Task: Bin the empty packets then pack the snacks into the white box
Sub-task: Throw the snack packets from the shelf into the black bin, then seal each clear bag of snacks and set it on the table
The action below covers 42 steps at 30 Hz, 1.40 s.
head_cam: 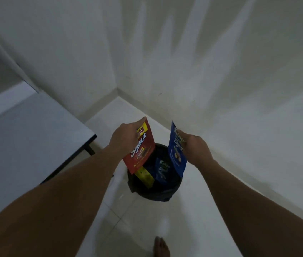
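Note:
A black bin point(165, 195) lined with a dark bag stands on the floor in the room's corner. My left hand point(123, 135) pinches the top of a red snack packet point(140, 151) that hangs over the bin's left side. My right hand point(196, 145) grips a blue snack packet point(177, 154) by its edge, hanging over the bin's right side. Inside the bin lie a yellow packet point(145, 176) and a dark blue packet point(162, 170). The white box is out of view.
A grey table point(26, 138) with a dark edge and black leg stands at the left, close to the bin. White walls meet in the corner behind the bin. White floor tiles point(137, 219) lie below, and a bare foot point(161, 246) shows at the bottom edge.

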Motion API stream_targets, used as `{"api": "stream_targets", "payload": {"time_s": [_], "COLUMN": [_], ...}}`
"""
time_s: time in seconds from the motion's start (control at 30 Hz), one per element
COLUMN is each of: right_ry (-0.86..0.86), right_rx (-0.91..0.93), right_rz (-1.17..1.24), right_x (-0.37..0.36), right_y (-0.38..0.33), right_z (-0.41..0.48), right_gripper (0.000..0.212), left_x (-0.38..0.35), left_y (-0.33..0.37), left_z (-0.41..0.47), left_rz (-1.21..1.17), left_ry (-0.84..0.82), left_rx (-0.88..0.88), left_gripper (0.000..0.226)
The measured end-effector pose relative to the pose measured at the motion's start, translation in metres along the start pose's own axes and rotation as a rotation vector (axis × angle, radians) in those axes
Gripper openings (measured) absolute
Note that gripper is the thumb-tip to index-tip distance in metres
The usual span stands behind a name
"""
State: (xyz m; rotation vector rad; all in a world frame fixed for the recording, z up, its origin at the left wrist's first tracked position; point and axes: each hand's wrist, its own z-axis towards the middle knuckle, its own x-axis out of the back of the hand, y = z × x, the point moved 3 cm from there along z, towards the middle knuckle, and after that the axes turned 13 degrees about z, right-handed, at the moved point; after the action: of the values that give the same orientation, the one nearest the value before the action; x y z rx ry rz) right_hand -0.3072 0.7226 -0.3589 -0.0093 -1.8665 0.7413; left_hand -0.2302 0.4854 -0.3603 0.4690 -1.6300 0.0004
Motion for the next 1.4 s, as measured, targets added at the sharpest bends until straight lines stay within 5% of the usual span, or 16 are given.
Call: {"api": "stream_targets", "payload": {"time_s": [0.33,0.6,0.9,1.4], "right_ry": [-0.06,-0.097,-0.164,-0.132], "right_rx": [-0.027,-0.092,0.067,0.444], "right_rz": [0.075,0.166,-0.073,-0.289], "right_x": [-0.134,-0.156,-0.013,0.155], "right_y": [0.104,0.125,0.027,-0.303], "right_z": [0.058,0.056,0.047,-0.027], "right_gripper": [0.057,0.045,0.04,0.069], "left_x": [-0.178,-0.216,-0.046,0.297], "left_y": [0.001,0.001,0.01,-0.073], "left_z": [0.045,0.036,0.024,-0.169], "left_rz": [-0.041,0.067,0.125,0.273], "left_ry": [0.017,-0.127,-0.155,0.009], "left_rx": [0.119,0.191,0.169,0.413], "left_gripper": [0.06,0.06,0.058,0.072]}}
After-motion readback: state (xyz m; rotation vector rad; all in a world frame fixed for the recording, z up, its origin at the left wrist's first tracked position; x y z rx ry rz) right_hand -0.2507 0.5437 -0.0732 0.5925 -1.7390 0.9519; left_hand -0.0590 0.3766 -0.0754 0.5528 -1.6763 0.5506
